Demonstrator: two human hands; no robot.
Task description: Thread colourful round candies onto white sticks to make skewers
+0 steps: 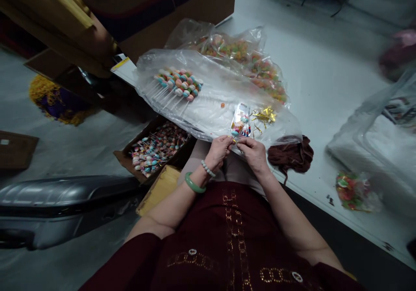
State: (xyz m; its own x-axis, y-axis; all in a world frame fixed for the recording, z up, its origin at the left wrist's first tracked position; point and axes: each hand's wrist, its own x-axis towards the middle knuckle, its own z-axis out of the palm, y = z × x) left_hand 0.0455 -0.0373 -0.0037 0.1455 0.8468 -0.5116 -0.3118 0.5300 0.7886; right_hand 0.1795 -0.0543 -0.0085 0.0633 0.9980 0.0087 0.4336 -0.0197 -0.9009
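Between the two hands, the left hand (pixel 221 148) pinches a thin gold tie (pixel 234 140), and the right hand (pixel 254 153) has its fingers pressed together just beside it; what those grip is too small to tell. A clear packet (pixel 240 121) with pastel candy inside lies just beyond the fingertips, on a plastic sheet (pixel 208 119) over the bench (pixel 312 61). Its closure looks unfinished, though the fingers hide whether the tie is fastened. To the left of the fingers and below the bench, an open carton (pixel 131 163) holds many candy sticks (pixel 156 150), seemingly wrapped and done. Farther off, to the left on the sheet, stick candies (pixel 178 85) lie in a group, apparently unwrapped and left to do. Loose gold ties (pixel 264 115) lie beyond the right fingers, seemingly unused.
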